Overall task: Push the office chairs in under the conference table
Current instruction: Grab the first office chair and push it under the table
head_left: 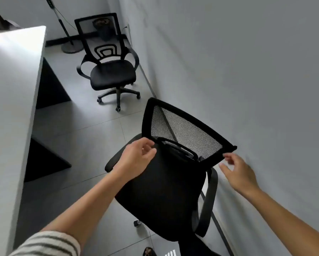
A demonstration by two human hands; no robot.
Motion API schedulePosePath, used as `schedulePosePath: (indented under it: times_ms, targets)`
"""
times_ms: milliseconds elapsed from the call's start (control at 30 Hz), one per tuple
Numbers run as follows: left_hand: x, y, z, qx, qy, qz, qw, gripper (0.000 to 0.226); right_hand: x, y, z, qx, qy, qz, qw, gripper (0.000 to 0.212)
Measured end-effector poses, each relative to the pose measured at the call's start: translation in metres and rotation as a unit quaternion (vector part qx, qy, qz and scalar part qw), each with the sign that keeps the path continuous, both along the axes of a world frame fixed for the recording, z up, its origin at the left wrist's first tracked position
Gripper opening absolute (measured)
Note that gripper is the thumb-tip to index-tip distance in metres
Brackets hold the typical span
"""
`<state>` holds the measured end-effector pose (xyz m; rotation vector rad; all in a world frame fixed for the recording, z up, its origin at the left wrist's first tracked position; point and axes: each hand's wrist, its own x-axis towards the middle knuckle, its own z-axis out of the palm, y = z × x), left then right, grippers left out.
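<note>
- two black office chairs: the near chair stands between the white counter and the grey wall; the far chair is by the wall, clear of the counter.
- a lamp stand rises behind the far chair.
- left hand and right hand are loose, fingers spread, at the near chair's backrest edges, grasping nothing.

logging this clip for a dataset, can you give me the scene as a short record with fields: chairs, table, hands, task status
near chair: black mesh-back office chair by the wall, out from the table
far chair: second black office chair, also standing clear of the table
table: white conference table along the left edge of the view
left hand: left hand open, at the left side of the near chair's backrest, grip not clear
right hand: right hand open, just off the backrest's right corner, not holding it
task status: neither chair pushed in yet
</note>
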<state>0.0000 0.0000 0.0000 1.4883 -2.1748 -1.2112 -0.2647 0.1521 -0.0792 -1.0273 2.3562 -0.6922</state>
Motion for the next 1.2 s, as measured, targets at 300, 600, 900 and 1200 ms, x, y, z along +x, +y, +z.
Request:
schedulePosePath:
  times_ms: [300, 600, 900, 1200]
  targets:
    - [-0.157, -0.098, -0.047, -0.145, -0.164, -0.137, 0.966, 0.052, -0.077, -0.108, -0.049, 0.183, 0.037, 0.094, 0.978, 0.046]
    - [-0.176, -0.128, -0.088, -0.148, -0.217, -0.125, 0.957, 0.044, -0.056, -0.098, -0.071, 0.153, 0.034, 0.145, 0.977, 0.023]
    - [-0.083, -0.11, -0.095, -0.146, -0.222, -0.006, 0.964, 0.059, 0.022, -0.094, -0.079, 0.134, -0.092, 0.195, 0.967, 0.016]
    - [0.009, -0.077, -0.078, -0.011, -0.17, 0.134, 0.976, 0.083, 0.151, -0.06, -0.082, 0.141, -0.234, 0.238, 0.932, 0.018]
